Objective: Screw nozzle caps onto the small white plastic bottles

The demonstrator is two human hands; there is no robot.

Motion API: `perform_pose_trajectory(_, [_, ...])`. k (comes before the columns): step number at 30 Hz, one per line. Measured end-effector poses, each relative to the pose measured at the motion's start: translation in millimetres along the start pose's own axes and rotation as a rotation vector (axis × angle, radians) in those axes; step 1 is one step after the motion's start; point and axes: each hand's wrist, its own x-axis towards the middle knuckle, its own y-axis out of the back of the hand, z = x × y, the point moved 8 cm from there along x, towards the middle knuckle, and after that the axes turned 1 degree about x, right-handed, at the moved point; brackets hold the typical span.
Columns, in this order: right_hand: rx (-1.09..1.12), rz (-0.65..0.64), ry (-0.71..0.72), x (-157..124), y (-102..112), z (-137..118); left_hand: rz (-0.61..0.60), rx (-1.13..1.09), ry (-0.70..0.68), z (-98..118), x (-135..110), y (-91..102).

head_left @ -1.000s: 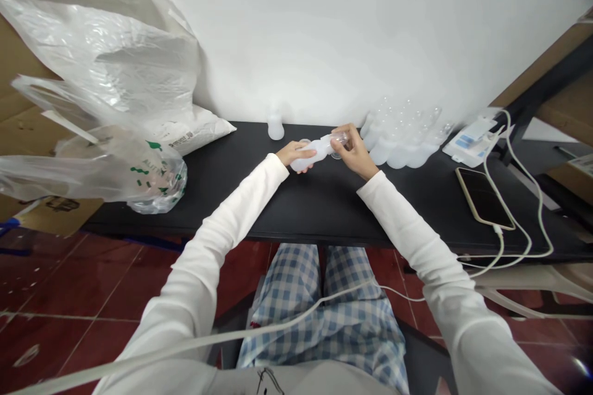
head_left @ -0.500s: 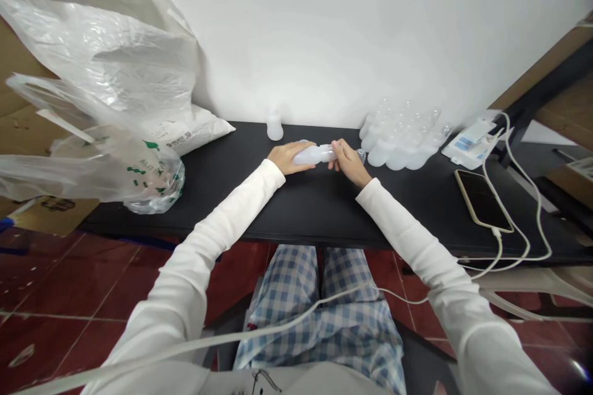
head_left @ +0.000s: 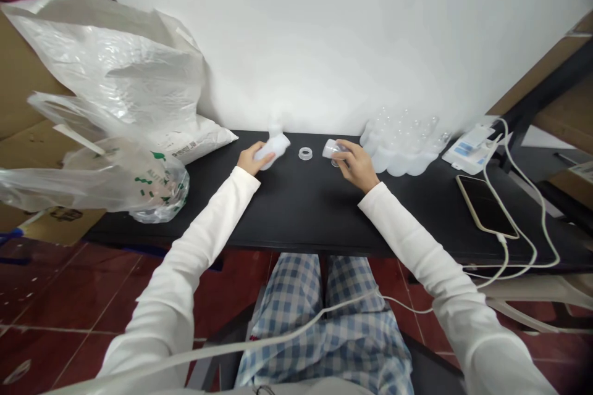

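Observation:
My left hand (head_left: 252, 159) is wrapped round a frosted white plastic bottle (head_left: 274, 149), tilted with its neck up to the right. A second frosted bottle (head_left: 275, 126) stands just behind it, partly hidden. In the fingers of my right hand (head_left: 356, 163) is a clear plastic cap (head_left: 330, 148), its wider end facing left and apart from the bottle. Some small clear piece shows under those fingers, too covered to name. Between the two hands a translucent ring (head_left: 305, 153) lies flat on the black table (head_left: 306, 210).
Several frosted bottles with clear tops (head_left: 403, 145) stand grouped on the right, close to my right hand. Beyond them are a white power strip (head_left: 470, 148) and a phone (head_left: 486, 205) with cables. Plastic bags (head_left: 157, 179) fill the left end; a white wall (head_left: 301, 43) rises behind.
The bottle and clear cap, joined or touching half a second ago, are now apart. My left hand has moved left with the bottle, and the ring between has come into view.

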Motion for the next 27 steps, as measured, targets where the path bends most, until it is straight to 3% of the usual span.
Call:
perform_pose_trajectory(3, [-0.042,0.088,-0.090,-2.4,6.4,8.7,0.307,-0.286,-0.013,-14.0,4.8,21.4])
perform_pose_trajectory(5, [-0.078,0.091,-0.110,-3.3,5.4,6.8,0.369,-0.312,0.004,-21.3,6.7,21.7])
perform_pose_trajectory(7, [-0.104,0.092,-0.113,-3.7,4.4,1.7,0.299,-0.166,0.051,-25.4,8.2,12.2])
perform_pose_trajectory(11, [-0.096,0.062,-0.140,-3.3,1.6,-4.8,0.026,0.247,0.161,-29.5,3.9,-18.4])
perform_pose_trajectory(13, [-0.069,0.036,-0.155,-2.5,-0.6,-6.3,-0.024,0.378,0.197,-28.0,1.4,-27.9])
perform_pose_trajectory(17, [0.105,0.041,-0.243,-2.5,-4.5,-4.0,-0.012,0.481,0.190,-17.2,5.3,-39.1])
perform_pose_trajectory(21, [0.362,0.082,-0.430,-8.3,-12.3,5.6,0.083,0.395,0.235,-8.7,9.6,-43.0])
perform_pose_trajectory(25, [0.497,0.097,-0.636,-16.8,-21.4,14.4,0.294,0.228,0.365,7.1,-11.7,-42.5])
perform_pose_trajectory(27, [0.527,0.103,-0.712,-20.1,-25.7,16.0,0.290,0.082,0.301,28.4,-25.6,-53.3])
